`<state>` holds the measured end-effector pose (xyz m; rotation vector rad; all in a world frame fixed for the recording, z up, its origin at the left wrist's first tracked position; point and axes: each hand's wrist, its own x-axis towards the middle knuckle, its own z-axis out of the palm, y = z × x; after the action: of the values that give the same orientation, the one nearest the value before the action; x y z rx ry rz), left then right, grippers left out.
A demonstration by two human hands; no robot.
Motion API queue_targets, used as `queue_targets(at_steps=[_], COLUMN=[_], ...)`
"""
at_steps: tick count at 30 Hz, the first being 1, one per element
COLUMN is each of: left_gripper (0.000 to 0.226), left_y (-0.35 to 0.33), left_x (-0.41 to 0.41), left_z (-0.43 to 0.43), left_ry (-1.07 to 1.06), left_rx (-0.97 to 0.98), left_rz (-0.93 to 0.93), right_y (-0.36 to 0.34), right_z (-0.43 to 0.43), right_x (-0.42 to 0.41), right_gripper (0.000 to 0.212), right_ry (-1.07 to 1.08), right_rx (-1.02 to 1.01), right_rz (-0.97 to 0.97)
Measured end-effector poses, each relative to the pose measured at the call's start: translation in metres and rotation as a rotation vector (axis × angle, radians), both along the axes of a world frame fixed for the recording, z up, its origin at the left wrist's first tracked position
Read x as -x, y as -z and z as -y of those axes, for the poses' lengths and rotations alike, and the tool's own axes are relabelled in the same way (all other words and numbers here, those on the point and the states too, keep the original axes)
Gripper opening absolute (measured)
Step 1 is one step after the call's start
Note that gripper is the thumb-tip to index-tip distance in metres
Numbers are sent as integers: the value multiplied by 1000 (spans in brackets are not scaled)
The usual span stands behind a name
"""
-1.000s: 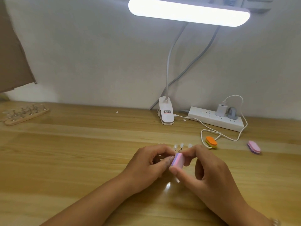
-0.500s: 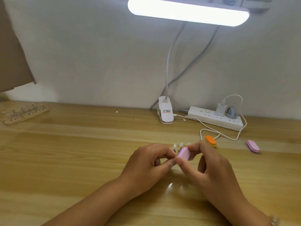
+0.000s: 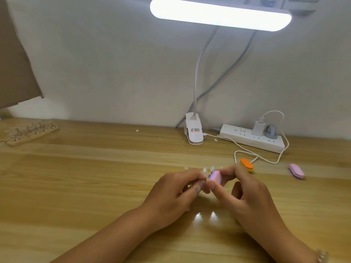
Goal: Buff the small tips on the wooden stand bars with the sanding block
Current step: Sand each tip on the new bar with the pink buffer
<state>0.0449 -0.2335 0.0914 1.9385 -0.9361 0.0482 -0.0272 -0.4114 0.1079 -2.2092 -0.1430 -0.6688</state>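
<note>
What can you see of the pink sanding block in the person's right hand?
The pink sanding block is small, rounded and foam-like, with a pink face and a thin lilac layer at its edge. The right hand pinches it between thumb and fingers just above the wooden table, its left end apparently against a small tip that the left hand pinches. Fingers hide its right end.

Three sanding blocks (image 3: 273, 176) (image 3: 247, 165) (image 3: 296, 170), two hands (image 3: 171, 194) (image 3: 248, 198), one lamp (image 3: 220, 15), one power strip (image 3: 245, 137).
</note>
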Motion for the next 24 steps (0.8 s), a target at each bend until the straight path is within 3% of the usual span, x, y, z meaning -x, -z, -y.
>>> queue_targets(at_steps=[5,10,15,19,24], left_gripper=[20,16,26,13,22], left_y=[0,-1,0,1,-1], left_x=[-2,-1,-2,-2,1], left_z=[-1,1,0,1,0], left_ry=[-14,-2,-27,-68,-44], left_rx=[15,18,24,16,-36], left_rz=[-40,-24,15,77,77], right_y=[2,1,0,0,1], right_z=[-7,1,-6,0,-7], right_x=[5,-1,4,0,4], right_gripper=[42,42,38,43,40], right_ry=[-6,8,-35,25,-22], right_rx=[227,8,156,26,186], right_rz=[32,-8,14,6,25])
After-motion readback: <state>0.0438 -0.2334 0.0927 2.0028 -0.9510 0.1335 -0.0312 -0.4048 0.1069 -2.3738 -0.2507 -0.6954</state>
